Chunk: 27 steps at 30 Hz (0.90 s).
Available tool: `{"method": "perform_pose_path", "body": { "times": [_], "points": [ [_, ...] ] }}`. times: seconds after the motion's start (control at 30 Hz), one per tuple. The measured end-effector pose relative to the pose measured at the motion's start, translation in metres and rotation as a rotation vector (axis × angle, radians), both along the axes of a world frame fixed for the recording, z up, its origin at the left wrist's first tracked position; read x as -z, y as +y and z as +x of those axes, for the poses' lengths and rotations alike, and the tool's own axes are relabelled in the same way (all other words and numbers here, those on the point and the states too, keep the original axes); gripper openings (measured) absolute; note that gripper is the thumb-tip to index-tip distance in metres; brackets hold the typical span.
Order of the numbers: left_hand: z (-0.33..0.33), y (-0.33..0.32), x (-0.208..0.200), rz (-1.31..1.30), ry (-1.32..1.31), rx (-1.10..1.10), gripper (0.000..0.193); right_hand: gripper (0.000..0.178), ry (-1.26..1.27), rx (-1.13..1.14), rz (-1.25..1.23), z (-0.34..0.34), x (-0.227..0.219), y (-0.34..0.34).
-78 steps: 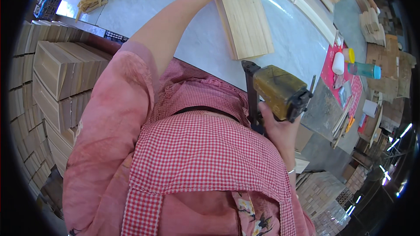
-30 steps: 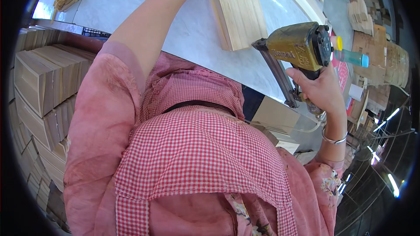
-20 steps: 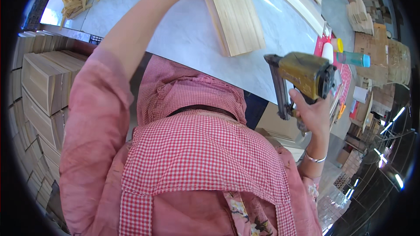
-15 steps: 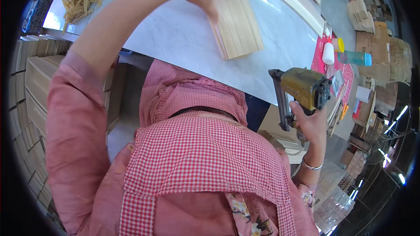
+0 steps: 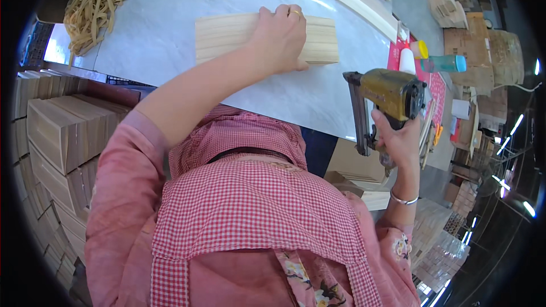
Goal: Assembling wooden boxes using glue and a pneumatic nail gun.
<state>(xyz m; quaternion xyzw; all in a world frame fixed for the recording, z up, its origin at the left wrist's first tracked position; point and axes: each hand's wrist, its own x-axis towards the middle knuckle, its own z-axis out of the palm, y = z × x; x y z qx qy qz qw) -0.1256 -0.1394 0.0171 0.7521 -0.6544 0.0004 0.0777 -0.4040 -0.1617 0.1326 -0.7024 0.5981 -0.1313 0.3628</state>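
A long pale wooden box [image 5: 319, 38] lies crosswise on the grey-white marbled table [image 5: 165, 8]. My left hand [image 5: 278, 40] is closed over its middle, fingers across the far side and thumb at the near edge. A ring shows on one finger. The box's underside and inside are hidden. At the table's near right corner, my right hand [image 5: 398, 139] grips the handle of a nail gun [image 5: 387, 91] with a brass-coloured body and dark magazine. The gun is held in the air, its nose toward the left, apart from the box.
Pale wood strips [image 5: 364, 5] line the table's far edge. A tangle of tan strips [image 5: 96, 8] sits far left. On the right are a white bottle [image 5: 406, 61], a yellow-capped container [image 5: 420, 49] and a teal bottle [image 5: 443, 63]. Stacked wooden boxes [image 5: 62, 131] stand at my left.
The wooden box has turned from lengthwise to crosswise. My left hand has come down from its far end onto its middle. The nail gun has shifted slightly.
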Motion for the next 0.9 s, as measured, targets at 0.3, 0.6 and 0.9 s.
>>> {"method": "perform_pose_path", "body": {
  "times": [0.3,0.6,0.9],
  "points": [
    [0.001,0.001,0.005,-0.061,0.026,0.002,0.082,0.025,-0.019,-0.073,0.02,0.027,0.005,-0.023],
    [0.005,0.006,0.015,-0.11,0.009,-0.014,0.081,0.028,0.081,-0.131,0.065,0.04,0.002,-0.032],
    [0.005,0.005,0.024,-0.179,-0.007,-0.016,0.075,0.028,0.118,-0.139,0.089,0.04,0.001,-0.032]
  ]
}}
